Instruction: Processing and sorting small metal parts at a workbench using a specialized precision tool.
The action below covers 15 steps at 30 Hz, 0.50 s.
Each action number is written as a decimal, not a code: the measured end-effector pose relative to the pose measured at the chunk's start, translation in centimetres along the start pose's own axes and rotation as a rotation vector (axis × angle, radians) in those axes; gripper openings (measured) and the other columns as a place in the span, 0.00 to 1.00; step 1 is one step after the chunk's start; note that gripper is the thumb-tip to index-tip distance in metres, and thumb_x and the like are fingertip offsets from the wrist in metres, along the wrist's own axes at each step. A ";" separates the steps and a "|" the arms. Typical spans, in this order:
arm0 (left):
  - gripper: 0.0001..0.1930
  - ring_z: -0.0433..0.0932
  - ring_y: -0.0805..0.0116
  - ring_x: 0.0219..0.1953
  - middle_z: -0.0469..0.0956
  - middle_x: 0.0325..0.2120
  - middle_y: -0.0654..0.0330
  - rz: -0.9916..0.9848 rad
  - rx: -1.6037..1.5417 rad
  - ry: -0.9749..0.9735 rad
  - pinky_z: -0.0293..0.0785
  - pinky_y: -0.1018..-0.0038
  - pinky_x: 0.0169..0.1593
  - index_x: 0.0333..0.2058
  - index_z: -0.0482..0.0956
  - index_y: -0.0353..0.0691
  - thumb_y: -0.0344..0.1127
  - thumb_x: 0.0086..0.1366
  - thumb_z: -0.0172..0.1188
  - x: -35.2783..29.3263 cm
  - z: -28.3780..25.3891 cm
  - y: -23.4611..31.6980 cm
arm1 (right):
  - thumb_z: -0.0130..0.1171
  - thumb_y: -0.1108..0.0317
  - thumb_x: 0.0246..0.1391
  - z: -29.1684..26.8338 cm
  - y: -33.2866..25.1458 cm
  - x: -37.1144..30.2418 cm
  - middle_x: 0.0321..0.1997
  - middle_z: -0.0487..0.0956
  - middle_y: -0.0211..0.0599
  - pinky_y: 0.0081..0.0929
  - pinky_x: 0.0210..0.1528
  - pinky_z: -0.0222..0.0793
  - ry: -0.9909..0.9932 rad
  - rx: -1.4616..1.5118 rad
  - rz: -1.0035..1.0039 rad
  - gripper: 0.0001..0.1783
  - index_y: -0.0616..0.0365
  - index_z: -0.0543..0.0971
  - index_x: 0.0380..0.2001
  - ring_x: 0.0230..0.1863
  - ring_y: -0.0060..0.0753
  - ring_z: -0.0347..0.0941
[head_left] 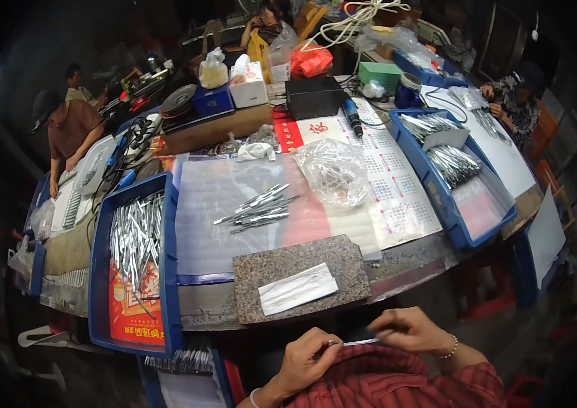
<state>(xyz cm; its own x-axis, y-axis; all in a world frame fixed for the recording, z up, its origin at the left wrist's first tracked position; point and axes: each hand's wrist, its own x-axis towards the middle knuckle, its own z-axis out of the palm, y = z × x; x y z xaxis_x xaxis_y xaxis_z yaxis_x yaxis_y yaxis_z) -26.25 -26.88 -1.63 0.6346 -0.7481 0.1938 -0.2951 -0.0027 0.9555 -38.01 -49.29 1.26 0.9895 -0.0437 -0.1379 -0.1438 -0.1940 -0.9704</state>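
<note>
My left hand pinches one end of a thin silvery metal rod in front of my red checked shirt. At the rod's other end, the curled fingers of my right hand close on it, slightly blurred. Just beyond my hands lies a speckled stone slab with a folded white paper on it. A loose pile of similar metal rods rests on the plastic-covered table. To the left, a blue tray holds many more of these rods.
A clear plastic bag lies mid-table near a blue-handled power tool. On the right stands a blue tray with bundled metal pieces. A black box and a tissue box are behind. Other people sit around the table.
</note>
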 end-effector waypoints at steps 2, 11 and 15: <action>0.03 0.75 0.71 0.25 0.77 0.24 0.58 -0.061 -0.045 0.046 0.68 0.78 0.28 0.32 0.81 0.34 0.24 0.58 0.62 0.1 -0.2 0.5 | 0.55 0.73 0.58 -1.1 3.2 -2.8 0.26 0.77 0.42 0.27 0.29 0.68 0.232 -0.241 0.053 0.07 0.65 0.77 0.37 0.25 0.30 0.74; 0.02 0.75 0.76 0.27 0.77 0.27 0.61 -0.187 -0.315 -0.067 0.68 0.81 0.31 0.32 0.80 0.33 0.24 0.61 0.60 0.3 0.5 -0.2 | 0.50 0.61 0.65 1.6 34.2 -23.0 0.28 0.77 0.27 0.30 0.32 0.70 0.436 0.261 0.641 0.11 0.58 0.74 0.37 0.29 0.26 0.71; 0.02 0.74 0.77 0.26 0.76 0.27 0.60 -0.174 -0.280 -0.025 0.67 0.81 0.29 0.32 0.80 0.34 0.23 0.61 0.59 0.7 0.2 -0.5 | 0.51 0.59 0.66 0.6 21.1 -19.2 0.26 0.75 0.27 0.26 0.29 0.68 0.298 0.130 0.963 0.13 0.59 0.74 0.35 0.27 0.20 0.67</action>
<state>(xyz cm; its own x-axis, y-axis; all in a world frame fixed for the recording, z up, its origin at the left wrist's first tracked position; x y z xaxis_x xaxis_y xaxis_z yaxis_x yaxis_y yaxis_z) -25.85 -27.52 -2.02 0.6399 -0.7682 0.0201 0.0265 0.0482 0.9985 -60.05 -51.92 -16.66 0.4071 -0.3708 -0.8348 -0.8574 0.1600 -0.4892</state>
